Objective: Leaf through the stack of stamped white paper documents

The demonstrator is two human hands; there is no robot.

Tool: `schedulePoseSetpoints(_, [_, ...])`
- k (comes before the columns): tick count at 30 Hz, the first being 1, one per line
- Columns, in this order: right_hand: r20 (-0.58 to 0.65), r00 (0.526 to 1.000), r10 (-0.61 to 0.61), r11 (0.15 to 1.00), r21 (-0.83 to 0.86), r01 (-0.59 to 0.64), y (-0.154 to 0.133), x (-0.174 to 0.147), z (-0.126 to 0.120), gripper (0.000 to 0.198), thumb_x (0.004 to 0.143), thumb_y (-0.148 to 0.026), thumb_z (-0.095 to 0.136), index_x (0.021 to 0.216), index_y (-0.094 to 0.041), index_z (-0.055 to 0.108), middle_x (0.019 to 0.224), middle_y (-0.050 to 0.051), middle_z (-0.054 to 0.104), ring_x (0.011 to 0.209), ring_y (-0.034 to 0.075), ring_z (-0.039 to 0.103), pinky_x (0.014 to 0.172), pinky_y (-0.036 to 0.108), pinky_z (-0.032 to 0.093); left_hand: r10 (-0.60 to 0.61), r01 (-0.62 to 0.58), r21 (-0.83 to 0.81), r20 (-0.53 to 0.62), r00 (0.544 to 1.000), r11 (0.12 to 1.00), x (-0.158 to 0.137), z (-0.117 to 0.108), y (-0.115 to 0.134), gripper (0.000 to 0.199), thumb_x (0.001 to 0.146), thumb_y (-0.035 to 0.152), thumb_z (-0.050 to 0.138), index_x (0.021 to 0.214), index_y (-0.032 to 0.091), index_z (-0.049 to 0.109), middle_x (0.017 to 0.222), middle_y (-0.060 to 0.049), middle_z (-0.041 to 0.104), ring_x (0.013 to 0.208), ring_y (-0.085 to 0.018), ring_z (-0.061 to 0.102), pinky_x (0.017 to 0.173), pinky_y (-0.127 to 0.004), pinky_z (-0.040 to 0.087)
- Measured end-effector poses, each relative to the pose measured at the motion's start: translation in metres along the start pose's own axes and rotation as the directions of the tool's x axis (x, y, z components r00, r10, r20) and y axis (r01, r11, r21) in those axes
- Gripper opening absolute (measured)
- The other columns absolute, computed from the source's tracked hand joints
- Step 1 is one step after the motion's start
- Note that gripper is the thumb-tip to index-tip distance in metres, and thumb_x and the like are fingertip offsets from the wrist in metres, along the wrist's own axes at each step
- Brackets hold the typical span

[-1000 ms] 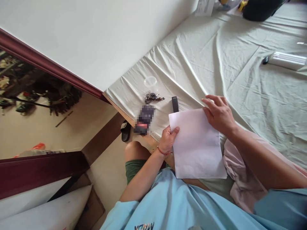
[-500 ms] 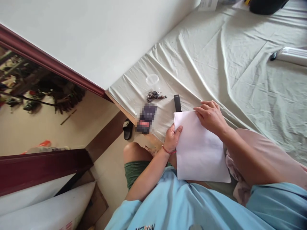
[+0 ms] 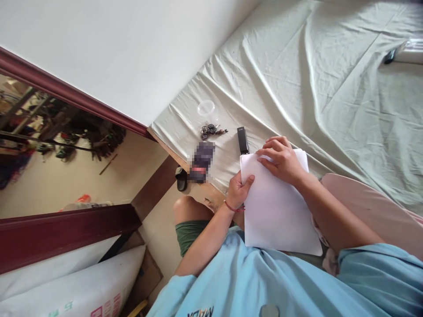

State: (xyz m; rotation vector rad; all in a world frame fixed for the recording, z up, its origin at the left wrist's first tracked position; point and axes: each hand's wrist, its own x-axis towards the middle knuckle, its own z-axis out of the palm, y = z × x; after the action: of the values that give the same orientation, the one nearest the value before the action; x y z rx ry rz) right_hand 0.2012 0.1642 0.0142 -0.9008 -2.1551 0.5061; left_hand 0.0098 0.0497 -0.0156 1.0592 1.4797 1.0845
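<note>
A stack of white paper sheets [image 3: 279, 211] rests over my lap, its top edge lying toward the bed. My left hand [image 3: 239, 190] grips the left side of the sheets, thumb on the front face and fingers beneath. Across the upper part lies my right hand [image 3: 280, 158], fingers apart and touching the paper near the top edge. Just beyond the upper left corner is a slim black object that looks like a stapler [image 3: 243, 140]; its near end meets the paper's edge in view.
On the pale bed sheet [image 3: 284, 88] lie a bunch of keys [image 3: 209, 130], a clear round plastic container [image 3: 206, 108] and a blurred-out phone-like item [image 3: 201, 163]. A silver object [image 3: 408, 52] is at far right. White sacks [image 3: 76, 281] stand at lower left, a sandal [image 3: 181, 178] on the floor.
My right hand has slid left along the top of the sheets, uncovering their upper right corner. My left hand keeps its hold. The camera view has shifted slightly.
</note>
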Motion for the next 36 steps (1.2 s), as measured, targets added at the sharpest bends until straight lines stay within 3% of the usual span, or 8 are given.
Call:
schedulePoseSetpoints(4, [0.007, 1.0, 0.001, 1.0, 0.02, -0.001, 0.0, 0.001, -0.002, 0.021, 0.101, -0.037, 0.067, 0.111, -0.029, 0.084, 0.107, 0.011, 0.074, 0.119, 0.034, 0.058, 0.104, 0.056, 0.053, -0.013, 0.013, -0.003, 0.005, 1.0, 1.0, -0.001, 0.001, 0.0, 0.067, 0.085, 0.074, 0.076, 0.12, 0.017, 0.075, 0.107, -0.01, 0.081, 0.089, -0.024, 0.071, 0.078, -0.033, 0.057])
schedulePoseSetpoints(11, [0.019, 1.0, -0.02, 0.998, 0.059, 0.019, -0.006, 0.001, -0.001, 0.023, 0.102, -0.033, 0.066, 0.117, -0.032, 0.084, 0.111, 0.011, 0.074, 0.121, 0.034, 0.057, 0.104, 0.057, 0.054, 0.014, -0.014, 0.1, 0.001, 1.0, 0.995, 0.001, 0.002, -0.002, 0.056, 0.091, 0.065, 0.073, 0.121, 0.018, 0.077, 0.101, -0.008, 0.081, 0.088, -0.026, 0.071, 0.076, -0.034, 0.057])
schedulePoseSetpoints(22, [-0.064, 0.998, -0.016, 0.999, 0.048, 0.019, -0.01, -0.001, -0.001, 0.023, 0.103, -0.032, 0.063, 0.095, -0.034, 0.085, 0.095, 0.008, 0.077, 0.114, 0.032, 0.063, 0.098, 0.054, 0.054, 0.048, -0.041, 0.18, -0.032, 0.998, 0.983, 0.003, 0.001, -0.002, 0.045, 0.094, 0.056, 0.075, 0.124, 0.023, 0.077, 0.107, -0.007, 0.084, 0.097, -0.029, 0.075, 0.087, -0.039, 0.058])
schedulePoseSetpoints(27, [-0.051, 0.999, -0.019, 1.0, 0.011, 0.019, -0.011, -0.001, 0.0, 0.024, 0.104, -0.038, 0.063, 0.102, -0.031, 0.085, 0.096, 0.008, 0.078, 0.113, 0.032, 0.063, 0.102, 0.055, 0.05, 0.061, -0.059, 0.179, -0.007, 0.998, 0.982, 0.003, 0.001, -0.003, 0.046, 0.094, 0.056, 0.073, 0.123, 0.02, 0.076, 0.103, -0.007, 0.083, 0.091, -0.028, 0.074, 0.081, -0.037, 0.057])
schedulePoseSetpoints(36, [-0.025, 1.0, -0.017, 0.999, -0.047, 0.016, -0.013, 0.0, 0.0, 0.024, 0.106, -0.038, 0.059, 0.109, -0.028, 0.081, 0.092, 0.008, 0.077, 0.107, 0.031, 0.062, 0.098, 0.052, 0.043, 0.077, -0.077, 0.172, 0.007, 0.997, 0.982, 0.004, 0.001, -0.003, 0.047, 0.094, 0.055, 0.074, 0.125, 0.02, 0.076, 0.107, -0.008, 0.084, 0.096, -0.029, 0.076, 0.086, -0.038, 0.058])
